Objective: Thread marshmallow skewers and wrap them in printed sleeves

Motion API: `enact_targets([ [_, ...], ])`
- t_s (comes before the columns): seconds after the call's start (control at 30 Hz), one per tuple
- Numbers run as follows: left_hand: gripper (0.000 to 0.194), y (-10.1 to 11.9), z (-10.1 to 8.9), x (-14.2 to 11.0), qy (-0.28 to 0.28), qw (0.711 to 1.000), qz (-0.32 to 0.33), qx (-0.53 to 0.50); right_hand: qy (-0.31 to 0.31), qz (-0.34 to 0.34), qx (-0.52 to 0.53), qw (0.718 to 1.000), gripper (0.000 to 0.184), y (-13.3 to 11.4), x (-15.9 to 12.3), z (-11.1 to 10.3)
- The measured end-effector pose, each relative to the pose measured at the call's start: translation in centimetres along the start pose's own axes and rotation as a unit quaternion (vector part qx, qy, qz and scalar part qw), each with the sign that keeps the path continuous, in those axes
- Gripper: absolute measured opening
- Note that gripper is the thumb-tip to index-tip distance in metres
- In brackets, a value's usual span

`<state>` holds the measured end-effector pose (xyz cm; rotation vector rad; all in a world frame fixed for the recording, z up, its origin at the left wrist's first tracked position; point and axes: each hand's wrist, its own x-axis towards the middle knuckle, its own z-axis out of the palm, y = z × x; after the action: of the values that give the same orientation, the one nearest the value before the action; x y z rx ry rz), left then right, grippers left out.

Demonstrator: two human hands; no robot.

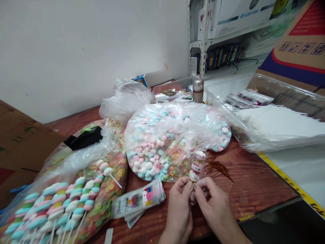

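From the head view, we see a wrapped candy skewer (197, 166) held up between the two hands, over the near part of the reddish wooden table (256, 184). Its long axis runs almost upright in our sight, with the top leaning a little to the right. The rounded, pale end points up and away from the body; the gathered neck points down toward the wrists. The skewer lies just beyond the fingertips of both hands, its body clear of the palms.

Our left hand (178, 205) pinches the neck between thumb and forefinger, and our right hand (214, 202) closes thumb and fingers on the same spot from the other side, where a gold tie (193, 181) shows. How the lower fingers are curled we cannot fully tell.

Just right of the skewer we have a bundle of coppery ties (217, 170) on the wood. Behind it sits a big bag of marshmallows (152, 149); left of our hands are printed sleeves (138, 199), then unwrapped marshmallow skewers (57, 203) resting on a bag of gummy rings (113, 176).
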<state>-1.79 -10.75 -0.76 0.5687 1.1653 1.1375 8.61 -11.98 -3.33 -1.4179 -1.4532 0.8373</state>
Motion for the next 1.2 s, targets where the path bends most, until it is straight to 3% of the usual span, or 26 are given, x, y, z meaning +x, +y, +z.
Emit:
enact_targets([
  [0.07,0.02,0.0,0.4,0.0,-0.021,0.993,-0.04,-0.108,-0.026,0.068,0.089,0.993,0.011,0.0,0.5,-0.4],
  [0.17,0.02,-0.2,0.1,-0.1,-0.044,0.994,-0.032,-0.1,-0.05,0.043,0.087,0.994,0.008,-0.1,1.1,-1.2],
  [0.23,0.016,-0.3,-0.5,-0.1,-0.049,0.997,0.043,0.038,-0.059,0.007,0.04,0.997,0.012,-0.1,1.1,-1.4],
  [0.27,0.017,-0.4,-0.9,-0.1,-0.049,0.985,0.107,0.13,-0.053,-0.013,0.013,0.998,0.017,0.0,1.0,-1.4],
  [0.33,0.022,-0.6,-1.5,-0.2,-0.048,0.927,0.238,0.287,-0.014,-0.049,-0.031,0.998,0.021,0.1,0.6,-1.2],
  [0.4,0.026,-0.6,-1.9,-0.2,-0.04,0.887,0.305,0.345,0.018,-0.073,-0.038,0.996,0.02,0.0,0.2,-0.9],
  [0.47,0.027,-0.1,-1.9,-0.3,-0.042,0.896,0.294,0.33,0.001,-0.066,0.009,0.998,0.017,-0.5,0.1,-1.0],
  [0.53,0.024,1.0,-2.0,-0.5,-0.073,0.921,0.25,0.291,-0.082,-0.028,0.082,0.993,0.015,-1.3,0.3,-1.6],
  [0.6,0.023,2.3,-2.3,-0.8,-0.134,0.923,0.219,0.285,-0.173,0.005,0.137,0.975,0.017,-2.1,0.6,-2.5],
  [0.67,0.031,3.6,-2.8,-1.1,-0.187,0.893,0.224,0.343,-0.203,0.007,0.15,0.968,0.021,-2.7,0.8,-3.5],
  [0.73,0.039,4.4,-3.4,-1.3,-0.202,0.83,0.273,0.443,-0.187,-0.01,0.134,0.973,0.021,-3.3,0.8,-4.3],
  [0.83,0.042,4.5,-4.0,-1.5,-0.14,0.729,0.356,0.568,-0.205,-0.026,0.113,0.972,0.022,-3.9,0.3,-4.8],
  [0.9,0.044,4.3,-4.0,-1.9,-0.1,0.703,0.37,0.599,-0.232,0.005,0.144,0.962,0.022,-3.9,-0.2,-4.7],
  [0.97,0.04,4.1,-3.6,-2.5,-0.12,0.716,0.358,0.587,-0.261,0.07,0.218,0.938,0.021,-3.3,-0.6,-4.4],
  [1.07,0.029,4.1,-3.0,-3.5,-0.22,0.728,0.363,0.539,-0.261,0.155,0.305,0.903,0.025,-1.8,-0.7,-4.6],
  [1.13,0.03,4.2,-3.0,-3.9,-0.214,0.737,0.368,0.525,-0.233,0.147,0.284,0.918,0.025,-1.3,-0.5,-5.1],
  [1.2,0.04,4.2,-3.2,-4.3,-0.164,0.781,0.327,0.507,-0.239,0.074,0.211,0.945,0.022,-1.7,-0.4,-5.6],
])
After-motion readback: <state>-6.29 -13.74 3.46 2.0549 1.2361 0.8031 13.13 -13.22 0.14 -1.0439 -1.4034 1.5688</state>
